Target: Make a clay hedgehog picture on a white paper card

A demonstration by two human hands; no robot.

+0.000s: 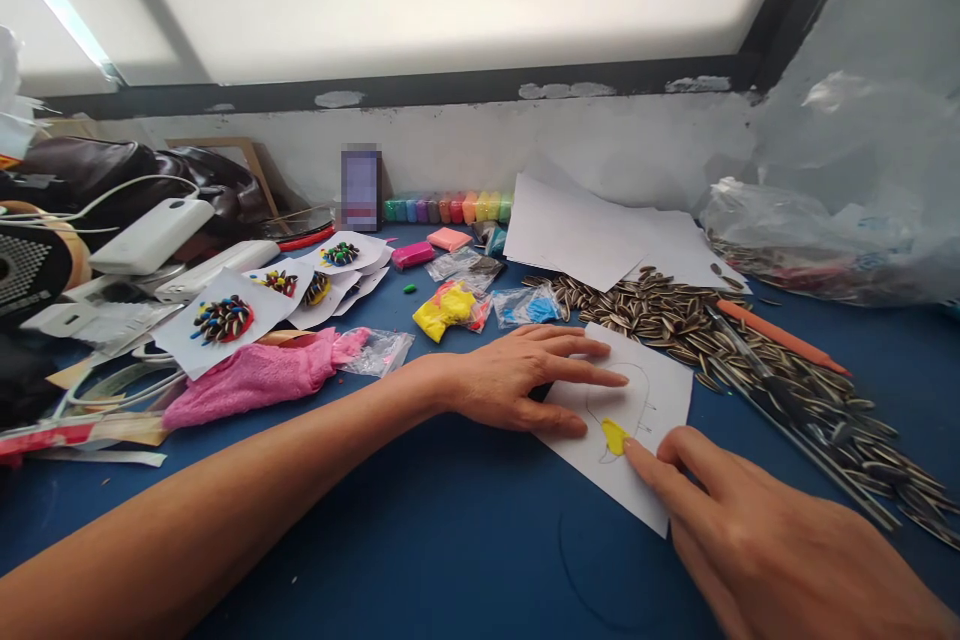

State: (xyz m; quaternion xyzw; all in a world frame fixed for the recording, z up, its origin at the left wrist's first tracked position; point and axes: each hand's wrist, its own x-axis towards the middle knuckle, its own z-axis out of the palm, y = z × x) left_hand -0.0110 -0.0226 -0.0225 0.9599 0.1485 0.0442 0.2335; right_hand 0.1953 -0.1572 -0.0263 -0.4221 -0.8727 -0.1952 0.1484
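Observation:
My left hand (540, 378) lies flat with its fingers spread across a white sheet of paper (660, 390), pressing it to the table. A pencil outline of rounded shape is drawn on this sheet. Part of it is covered by a thin patch of yellow modelling clay (615, 437). The index fingertip of my right hand (739, 510) touches the patch's right edge; the other fingers are partly curled, with nothing visible in them. Behind my left hand sits a larger lump of yellow clay (450, 310), beside a bag of blue clay (541, 308).
Sunflower seeds (660, 315) spread along the right, with an orange pen (780, 335) and a clear rod on them. Blank sheets (577, 230) lie behind. Seed-and-clay pieces on paper (225, 320), a pink cloth (255, 380) and a power bank (154, 235) crowd the left. A phone (361, 188) stands at the back.

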